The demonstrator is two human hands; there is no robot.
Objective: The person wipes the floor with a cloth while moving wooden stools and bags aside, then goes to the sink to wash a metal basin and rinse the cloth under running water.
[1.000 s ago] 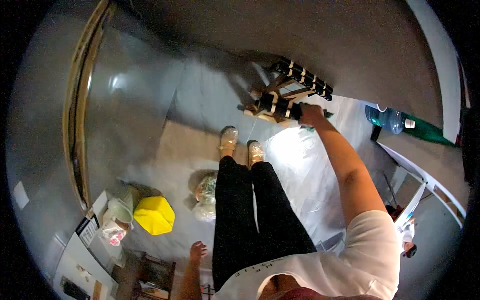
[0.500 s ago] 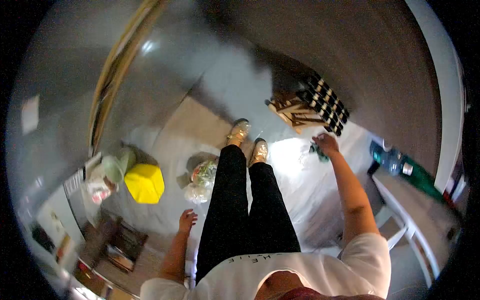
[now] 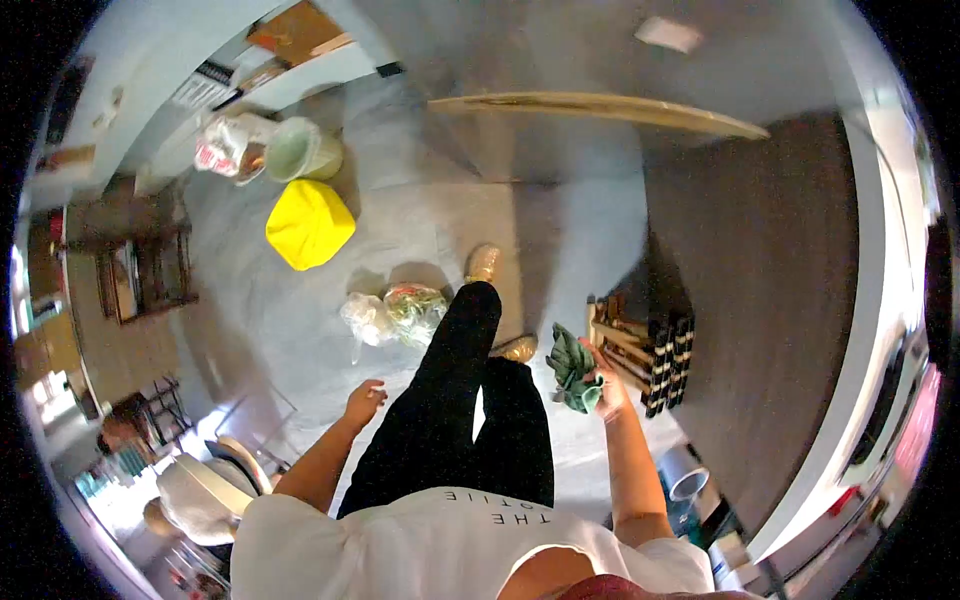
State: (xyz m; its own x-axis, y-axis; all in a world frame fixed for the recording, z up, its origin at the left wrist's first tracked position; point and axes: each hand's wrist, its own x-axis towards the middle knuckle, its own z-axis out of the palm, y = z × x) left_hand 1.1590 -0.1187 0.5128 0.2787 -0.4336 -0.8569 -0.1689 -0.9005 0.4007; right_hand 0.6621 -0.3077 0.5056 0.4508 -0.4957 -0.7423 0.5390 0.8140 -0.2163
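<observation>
My right hand (image 3: pixel 608 385) is closed round a crumpled dark green cloth (image 3: pixel 574 370), which hangs out to the left of the fingers. Just beyond that hand stands a wooden rack with black slats (image 3: pixel 665 360), against the dark brown panel. Low on the left, my left hand (image 3: pixel 366 402) hangs over the floor with its fingers apart and nothing in it. Two clear plastic bags lie on the floor ahead of it, one (image 3: pixel 415 308) with green and red contents, the other (image 3: pixel 367 318) whitish.
A yellow object (image 3: pixel 310 225) stands on the floor near a pale green bin (image 3: pixel 303 150) and a white bag (image 3: pixel 232 147). Dark wooden furniture (image 3: pixel 145 275) is at the left. A large bottle (image 3: pixel 680 505) stands at the lower right.
The view has swung to the left. My right hand has left the rack and come nearer my legs, with the green cloth in it. My feet have stepped round.
</observation>
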